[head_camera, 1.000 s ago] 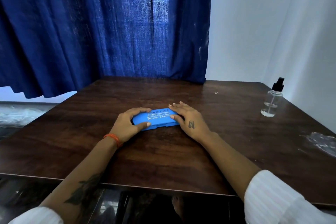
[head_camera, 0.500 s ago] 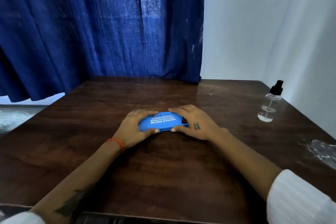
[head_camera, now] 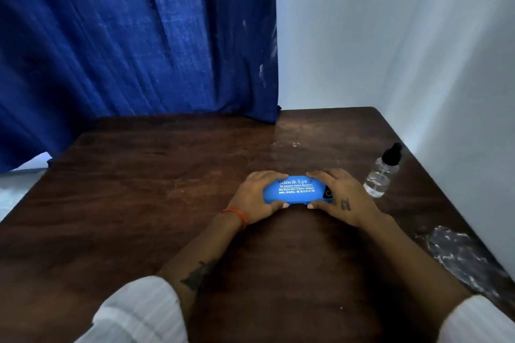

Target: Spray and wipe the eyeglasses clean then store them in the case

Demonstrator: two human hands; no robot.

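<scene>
Gripping the closed blue case [head_camera: 295, 189] at each end, left hand [head_camera: 255, 198] and right hand [head_camera: 341, 198] curl their fingers round it on the counter [head_camera: 139, 203]; spray bottle [head_camera: 380, 175] stands near.

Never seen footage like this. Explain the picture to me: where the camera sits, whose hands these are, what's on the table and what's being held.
No machine here: a person wears a camera on the head, looking forward and down, so you see their own arms reaching out. The left hand and right hand each grip one end of a closed blue case with white print, which lies on the dark wooden table. To the right stands a clear spray bottle with a black top. Something clear and crinkled, perhaps plastic wrap, lies near the table's right edge. Behind hangs a blue curtain. No eyeglasses show; whether they are inside the case cannot be told.
</scene>
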